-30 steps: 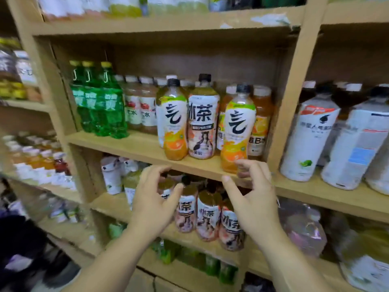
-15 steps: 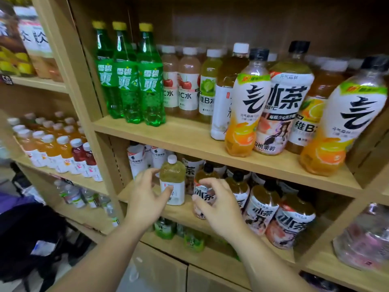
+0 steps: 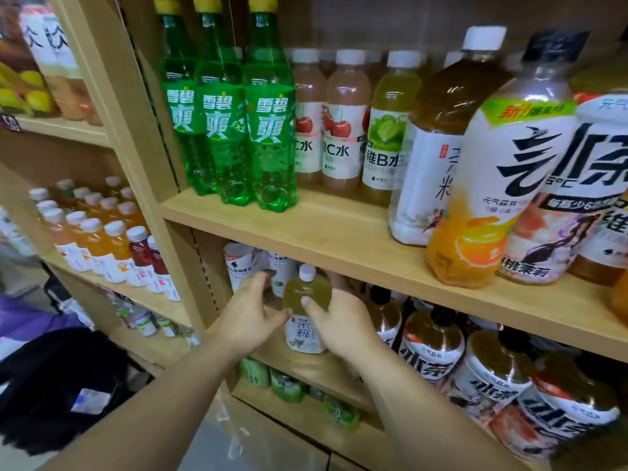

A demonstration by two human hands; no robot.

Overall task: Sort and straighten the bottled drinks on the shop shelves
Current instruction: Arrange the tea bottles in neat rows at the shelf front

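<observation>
Pale wood shelving fills the view, and on the lower shelf (image 3: 306, 363) a small green-tea bottle (image 3: 306, 311) with a white cap stands upright near the front edge, clasped from both sides. The left hand (image 3: 249, 316) presses its left flank, fingers reaching behind it toward the white-labelled bottles (image 3: 239, 263) at the back; the right hand (image 3: 339, 321) closes on its right flank, thumb lying across the green front. Just right of the tea bottle, dark-capped iced-tea bottles (image 3: 431, 341) crowd the shelf up to its lip, leaving little room on that side, while a strip of bare board shows in front of the bottle and to its left, up to the upright post (image 3: 190, 277). Above the tea bottle, the upper shelf (image 3: 339, 239) carries three green Sprite bottles (image 3: 234, 124) at its left end, with a wide bare margin of board before the cherry and lime vitamin waters (image 3: 343, 120) set well back. To their right, an orange drink bottle (image 3: 486, 185) stands at the very front edge.
</observation>
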